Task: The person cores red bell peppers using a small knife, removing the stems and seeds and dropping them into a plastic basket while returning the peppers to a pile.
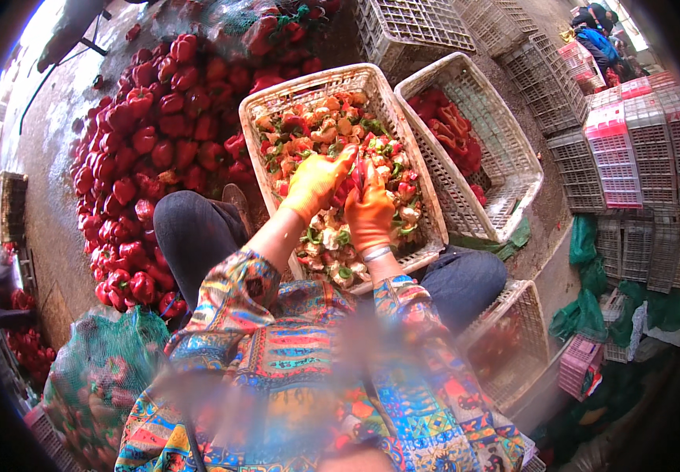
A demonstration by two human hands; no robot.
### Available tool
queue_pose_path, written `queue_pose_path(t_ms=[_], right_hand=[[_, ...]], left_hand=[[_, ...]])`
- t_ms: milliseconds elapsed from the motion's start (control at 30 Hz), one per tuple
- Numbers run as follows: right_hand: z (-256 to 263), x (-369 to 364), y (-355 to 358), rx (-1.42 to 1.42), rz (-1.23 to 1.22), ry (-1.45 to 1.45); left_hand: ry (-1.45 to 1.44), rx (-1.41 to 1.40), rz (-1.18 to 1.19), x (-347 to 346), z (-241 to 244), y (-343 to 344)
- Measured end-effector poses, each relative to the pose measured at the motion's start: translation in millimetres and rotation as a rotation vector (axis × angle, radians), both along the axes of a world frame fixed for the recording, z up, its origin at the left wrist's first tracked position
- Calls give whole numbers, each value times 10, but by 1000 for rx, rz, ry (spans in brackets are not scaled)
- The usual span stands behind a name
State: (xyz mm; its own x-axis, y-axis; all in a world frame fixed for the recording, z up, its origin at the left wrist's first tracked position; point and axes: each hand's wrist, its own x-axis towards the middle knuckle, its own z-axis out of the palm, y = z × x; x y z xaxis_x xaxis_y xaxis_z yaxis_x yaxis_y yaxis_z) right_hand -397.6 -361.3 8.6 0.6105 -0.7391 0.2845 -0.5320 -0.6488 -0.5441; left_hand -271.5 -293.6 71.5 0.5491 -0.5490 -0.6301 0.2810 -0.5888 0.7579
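Both my hands wear orange gloves and meet above a white plastic crate (250,138) that stands between my legs. My left hand (316,182) is closed around a red bell pepper (343,192), mostly hidden by the fingers. Close beside it, my right hand (369,215) grips a slim dark tool (361,171), perhaps a small knife, its tip against the pepper area. Pepper cores and green stems (322,127) with pale seeds fill the crate below.
A pile of whole red bell peppers (163,135) covers the floor at left. Halved red peppers (449,130) lie in a second white crate (508,171) at right. A green mesh sack (107,360) sits lower left. Stacked crates (635,147) and a person (599,41) are farther right.
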Motion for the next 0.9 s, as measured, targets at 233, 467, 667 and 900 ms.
queue_pose_path(t_ms=[233, 467, 667, 900], right_hand=[[8, 207, -74, 271, -29, 116], [108, 516, -526, 234, 183, 357], [-288, 698, -904, 738, 63, 368], [253, 237, -759, 1096, -108, -115]], left_hand=[[-1104, 297, -358, 28, -606, -182], [-1388, 26, -377, -252, -718, 138], [-1023, -12, -617, -664, -338, 529], [-670, -281, 10, -88, -373, 542]])
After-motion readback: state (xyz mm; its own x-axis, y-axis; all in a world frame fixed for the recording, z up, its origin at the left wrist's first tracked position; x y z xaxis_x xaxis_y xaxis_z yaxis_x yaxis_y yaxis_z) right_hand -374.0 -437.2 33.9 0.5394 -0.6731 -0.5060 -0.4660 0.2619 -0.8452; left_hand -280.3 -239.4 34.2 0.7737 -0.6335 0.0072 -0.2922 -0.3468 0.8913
